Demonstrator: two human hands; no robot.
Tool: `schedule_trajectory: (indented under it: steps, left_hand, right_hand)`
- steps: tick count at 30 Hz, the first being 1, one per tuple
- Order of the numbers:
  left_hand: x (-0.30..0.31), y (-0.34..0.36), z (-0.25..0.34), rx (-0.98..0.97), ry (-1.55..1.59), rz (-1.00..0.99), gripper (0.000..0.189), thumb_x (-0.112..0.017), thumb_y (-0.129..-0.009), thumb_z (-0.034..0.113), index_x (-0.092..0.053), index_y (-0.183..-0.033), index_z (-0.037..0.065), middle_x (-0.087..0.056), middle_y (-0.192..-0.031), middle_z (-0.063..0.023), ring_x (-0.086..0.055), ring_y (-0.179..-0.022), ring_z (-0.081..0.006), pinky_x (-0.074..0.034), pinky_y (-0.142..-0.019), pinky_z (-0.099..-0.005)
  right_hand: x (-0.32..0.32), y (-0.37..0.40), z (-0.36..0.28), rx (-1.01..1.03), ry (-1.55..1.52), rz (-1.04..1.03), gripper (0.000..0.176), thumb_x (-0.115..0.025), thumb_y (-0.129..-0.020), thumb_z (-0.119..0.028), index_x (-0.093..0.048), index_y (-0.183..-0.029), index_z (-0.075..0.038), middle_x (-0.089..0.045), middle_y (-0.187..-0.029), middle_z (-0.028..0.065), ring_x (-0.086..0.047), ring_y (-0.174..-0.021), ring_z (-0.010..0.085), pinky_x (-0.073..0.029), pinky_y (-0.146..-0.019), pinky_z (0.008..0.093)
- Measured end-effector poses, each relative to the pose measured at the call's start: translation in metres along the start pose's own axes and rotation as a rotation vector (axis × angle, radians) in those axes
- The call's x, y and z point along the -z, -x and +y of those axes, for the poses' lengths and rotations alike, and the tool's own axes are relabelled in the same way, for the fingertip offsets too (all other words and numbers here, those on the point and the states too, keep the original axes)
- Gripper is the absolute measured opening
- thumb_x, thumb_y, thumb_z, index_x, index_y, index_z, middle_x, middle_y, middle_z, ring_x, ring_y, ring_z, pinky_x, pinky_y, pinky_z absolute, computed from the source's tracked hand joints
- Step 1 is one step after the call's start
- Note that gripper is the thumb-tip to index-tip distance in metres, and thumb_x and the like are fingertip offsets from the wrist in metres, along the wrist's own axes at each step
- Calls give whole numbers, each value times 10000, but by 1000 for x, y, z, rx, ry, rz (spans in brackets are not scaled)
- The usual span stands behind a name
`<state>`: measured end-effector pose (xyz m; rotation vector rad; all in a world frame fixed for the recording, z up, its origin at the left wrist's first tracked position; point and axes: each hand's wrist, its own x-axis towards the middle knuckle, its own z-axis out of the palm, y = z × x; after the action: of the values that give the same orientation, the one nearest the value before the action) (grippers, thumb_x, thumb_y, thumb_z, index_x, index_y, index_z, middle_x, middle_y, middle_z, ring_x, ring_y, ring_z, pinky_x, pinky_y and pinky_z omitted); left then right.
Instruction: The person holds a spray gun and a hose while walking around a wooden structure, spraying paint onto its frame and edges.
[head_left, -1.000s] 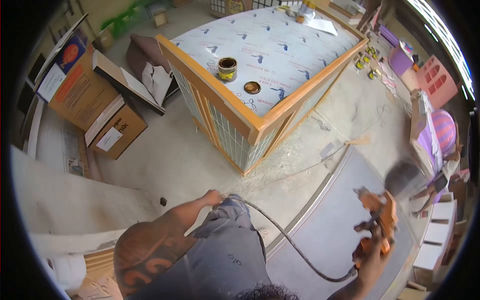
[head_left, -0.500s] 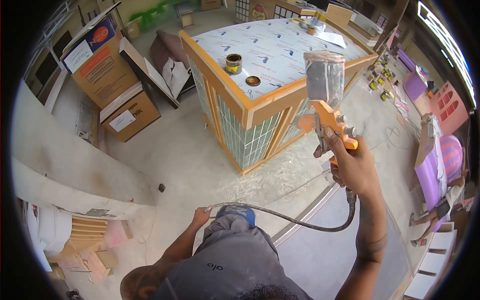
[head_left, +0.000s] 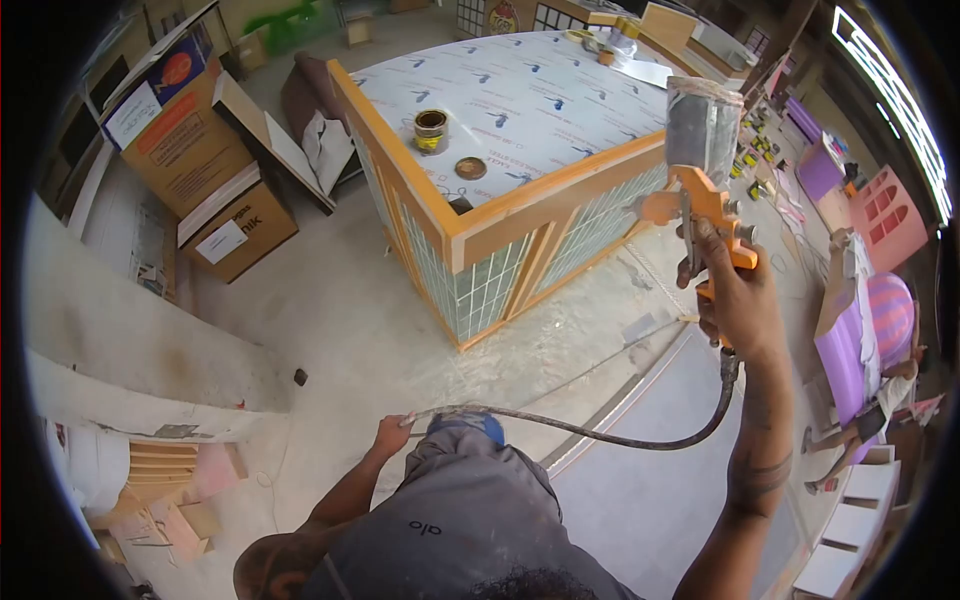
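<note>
Spray gun (head_left: 698, 190) with an orange body, held up in the right hand (head_left: 742, 300), out in front and off to the right of the wood-trimmed counter (head_left: 560, 195). The handle is gripped with the fingers curled around it, and a smudged, greyish cup (head_left: 703, 130) is carried upright on top. From this angle the counter's edge is partly covered by the cup, but no contact between them can be confirmed.

A dark hose (head_left: 590, 432) is hooked up under the handle and is looped back across the front of the body. Its other stretch is pinched in the left hand (head_left: 392, 436), which is closed around it down near the waist of the grey shirt (head_left: 450, 510).

The counter top is covered in printed film (head_left: 540, 75), and an open tin (head_left: 431, 140) with a yellow label is parked near the close corner. A round brown-stained lid (head_left: 470, 168) is laid flat just beside it. More containers (head_left: 624, 42) and a white sheet (head_left: 643, 72) are seen at the far end. Tile-like panels with pale lines are set into the counter's sides.

Cardboard boxes (head_left: 195, 150) are stacked on the left, and a large grey panel (head_left: 680, 460) is laid on the floor to the right. Past that, a purple piece (head_left: 842, 355) can be seen, with another person (head_left: 880, 405) next to it.
</note>
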<state>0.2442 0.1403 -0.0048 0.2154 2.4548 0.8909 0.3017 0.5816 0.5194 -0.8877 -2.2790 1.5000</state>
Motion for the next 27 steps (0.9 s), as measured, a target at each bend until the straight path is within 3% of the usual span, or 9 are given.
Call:
schedule_trajectory:
  steps: [4, 8, 11, 14, 17, 20, 27]
  left_hand:
    - [11, -13, 39, -56, 15, -18, 536, -598, -1012, 466, -697, -796, -14, -652, -716, -254, -637, -652, -430, -490, -639, -471]
    - [20, -14, 70, -89, 70, -24, 489, -623, -1004, 427, -702, -814, -16, -649, -712, -252, -647, -641, -409, -496, -640, -455]
    - [14, -21, 69, -69, 47, -50, 462, -629, -999, 417, -716, -844, -10, -658, -721, -246, -659, -656, -408, -506, -648, -449]
    - [4, -34, 54, -78, 56, -64, 431, -637, -993, 402, -733, -884, -4, -671, -744, -247, -675, -688, -420, -516, -657, -452]
    - [19, -29, 75, -79, 75, -39, 427, -633, -998, 398, -740, -903, -4, -678, -769, -253, -680, -722, -439, -522, -664, -459]
    - [27, -23, 84, -52, 168, -39, 444, -624, -1005, 405, -739, -888, -7, -679, -774, -255, -672, -724, -451, -522, -662, -458]
    - [20, -27, 67, -23, 25, -77, 477, -615, -1011, 420, -718, -827, -8, -657, -741, -257, -654, -717, -455, -504, -651, -468]
  right_hand:
    - [25, -35, 3, 13, 92, 122, 527, -644, -997, -507, -504, -1073, -5, -593, -682, 36, -442, -410, 73, -339, -353, 254]
    - [40, -61, -5, -11, 195, 228, 362, -554, -1061, -405, -597, -1055, -46, -643, -746, 34, -413, -393, 66, -333, -351, 248]
    - [47, -83, 3, 126, 140, 285, 364, -552, -1061, -405, -595, -1074, -44, -663, -767, 37, -426, -403, 60, -337, -356, 242]
    - [50, -104, 3, 103, 130, 254, 389, -564, -1055, -409, -578, -1045, -21, -651, -759, 39, -416, -403, 54, -320, -353, 244]
    - [44, -109, -5, 88, 73, 221, 403, -574, -1050, -413, -575, -1008, -12, -628, -731, 33, -405, -401, 50, -308, -356, 251]
    - [37, -104, -10, 83, 64, 190, 412, -583, -1043, -425, -591, -989, -16, -614, -713, 26, -399, -402, 50, -308, -359, 253]
    - [27, -59, -24, -16, 156, 98, 424, -582, -1043, -434, -619, -1025, -13, -588, -669, 24, -419, -406, 56, -332, -360, 258]
